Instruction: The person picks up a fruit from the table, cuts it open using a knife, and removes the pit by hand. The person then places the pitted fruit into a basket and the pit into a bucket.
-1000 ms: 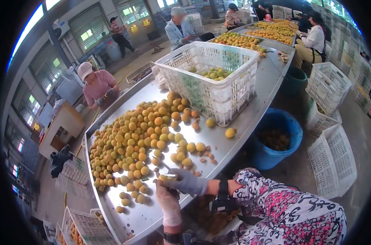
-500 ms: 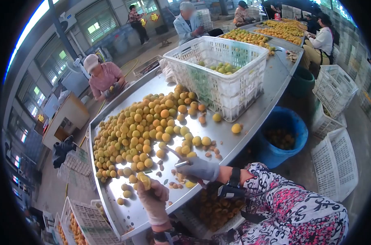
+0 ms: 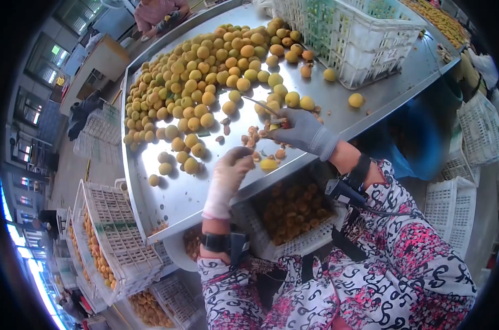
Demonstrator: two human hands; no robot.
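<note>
My left hand point(image 3: 229, 175), in a pale glove with darkened fingertips, is over the near part of the metal table with its fingers curled in. Whether anything sits inside them is hidden. My right hand point(image 3: 301, 129), in a grey glove, is closed around the handle of a knife point(image 3: 260, 105), its thin blade pointing to the far left over the fruit. Small brown scraps point(image 3: 253, 136) and a yellow piece of fruit point(image 3: 269, 164) lie between my hands. Beyond them spreads a heap of round yellow-green to orange fruit point(image 3: 192, 85).
A white plastic crate point(image 3: 365, 41) stands on the metal table point(image 3: 175, 206). Below the near edge is a crate of brownish fruit pieces point(image 3: 296, 212). Stacked crates point(image 3: 120, 236) stand at left, and a blue bucket point(image 3: 420, 146) at right. A person point(image 3: 160, 16) sits across the table.
My view has tilted down toward the near edge. The yellow fruit that showed in my left hand is no longer visible there, and that hand has moved closer to the right. The knife stays in my right hand.
</note>
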